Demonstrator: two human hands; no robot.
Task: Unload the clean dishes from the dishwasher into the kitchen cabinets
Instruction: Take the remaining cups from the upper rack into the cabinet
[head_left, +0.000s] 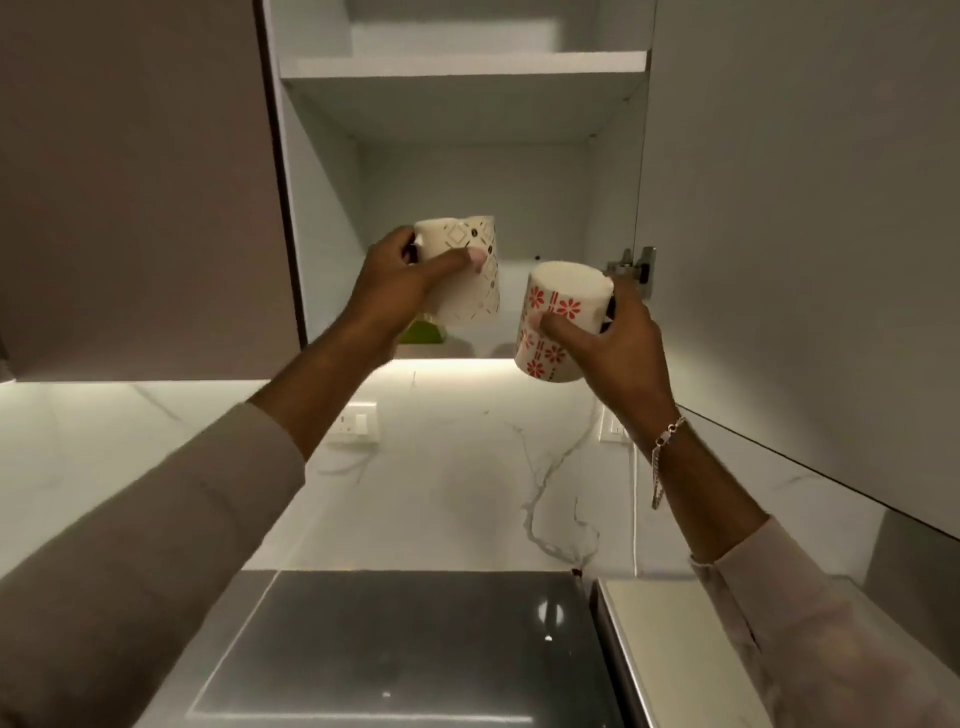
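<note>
1. Head view: the left hand (395, 280) is clasped round a white ceramic mug with a gold diamond pattern (462, 236), thumb across its side, fingers at the handle.
2. The right hand (618, 338), a silver chain bracelet (665, 447) on its wrist, grips a white ceramic mug with red flower prints (563, 280), thumb on the pattern.
3. Both mugs are held up, tilted, at the front edge of the open white wall cabinet (467, 176); the gold one is higher and just inside the bottom compartment, the red one just beside it, lower and to its right, apart.
4. A green item (421, 332), mostly hidden, sits on the cabinet floor behind the left wrist.
5. The grey cabinet door (805, 208) stands open at the right on a metal hinge (631, 267).
6. Below: a white marble backsplash (467, 467) and a dark glossy surface (415, 649).
</note>
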